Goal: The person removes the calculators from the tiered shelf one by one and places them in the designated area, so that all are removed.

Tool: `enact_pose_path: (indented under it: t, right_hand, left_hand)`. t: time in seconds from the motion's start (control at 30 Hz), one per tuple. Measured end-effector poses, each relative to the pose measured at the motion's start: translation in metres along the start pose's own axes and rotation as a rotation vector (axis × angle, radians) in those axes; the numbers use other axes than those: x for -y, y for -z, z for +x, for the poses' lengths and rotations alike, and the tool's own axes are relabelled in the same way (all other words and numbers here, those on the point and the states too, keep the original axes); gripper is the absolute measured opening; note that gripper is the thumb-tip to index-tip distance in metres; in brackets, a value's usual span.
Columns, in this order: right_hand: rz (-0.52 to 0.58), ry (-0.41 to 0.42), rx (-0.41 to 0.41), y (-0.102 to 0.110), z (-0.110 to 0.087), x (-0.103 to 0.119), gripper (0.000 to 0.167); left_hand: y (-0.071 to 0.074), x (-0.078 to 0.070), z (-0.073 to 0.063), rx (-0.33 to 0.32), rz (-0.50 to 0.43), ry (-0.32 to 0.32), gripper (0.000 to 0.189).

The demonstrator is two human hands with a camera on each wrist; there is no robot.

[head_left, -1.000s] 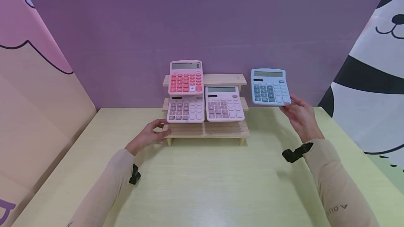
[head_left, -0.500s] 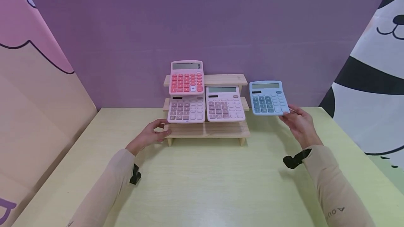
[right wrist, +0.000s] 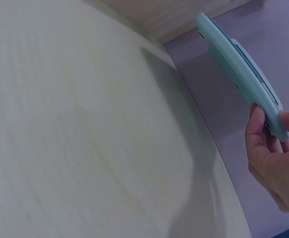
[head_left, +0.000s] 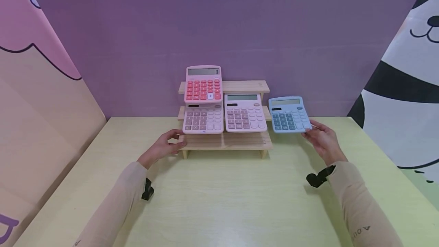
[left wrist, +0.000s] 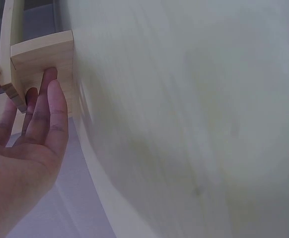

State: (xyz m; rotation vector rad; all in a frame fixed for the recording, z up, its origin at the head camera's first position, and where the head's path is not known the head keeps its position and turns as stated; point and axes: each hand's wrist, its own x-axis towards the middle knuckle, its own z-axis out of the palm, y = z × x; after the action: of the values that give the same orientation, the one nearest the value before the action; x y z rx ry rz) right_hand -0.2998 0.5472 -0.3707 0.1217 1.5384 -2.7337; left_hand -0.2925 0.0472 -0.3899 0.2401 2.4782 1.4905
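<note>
My right hand point(head_left: 322, 140) pinches a blue calculator point(head_left: 289, 114) by its lower right corner. The calculator is held up beside the right end of a three-step wooden display rack point(head_left: 226, 142), keys facing me. In the right wrist view it shows edge-on point(right wrist: 244, 69), above the table. At the rack's left end, my left hand point(head_left: 162, 146) grips the lowest board, thumb on top and fingers curled beneath, as the left wrist view shows. Two light pink calculators stand side by side on the rack, left point(head_left: 203, 119) and right point(head_left: 245, 113). A pink calculator with red keys point(head_left: 204, 85) stands above the left one.
The rack stands on a pale wooden table point(head_left: 219, 193), near the purple backdrop point(head_left: 236, 26) behind it. The top board's right half point(head_left: 245, 85) shows bare wood. Printed cartoon panels flank the table, with a panda point(head_left: 401, 125) on the right.
My right hand has lowered the blue calculator and brought it slightly left, closer to the rack. The left hand keeps its grip on the lowest board, and the other calculators stay put.
</note>
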Motion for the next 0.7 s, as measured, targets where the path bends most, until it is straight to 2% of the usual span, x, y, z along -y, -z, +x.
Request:
enact_pose_path:
  t: [0.2,0.43,0.57,0.7]
  right_hand:
    - [-0.053,-0.026,-0.030,0.003,0.001,-0.004,0.040]
    - [-0.162,-0.113,-0.087,0.004,0.002,-0.006,0.065]
    - [-0.214,-0.148,-0.107,0.005,0.003,-0.008,0.067]
    - [-0.220,-0.147,-0.100,0.006,0.006,-0.011,0.067]
  left_hand:
    - [0.000,-0.001,0.000,-0.001,-0.003,0.002,0.053]
    - [0.001,0.000,0.000,-0.001,-0.010,0.001,0.053]
    - [0.000,-0.001,0.000,-0.002,-0.010,-0.001,0.051]
    - [0.000,-0.001,0.000,0.002,-0.007,-0.002,0.052]
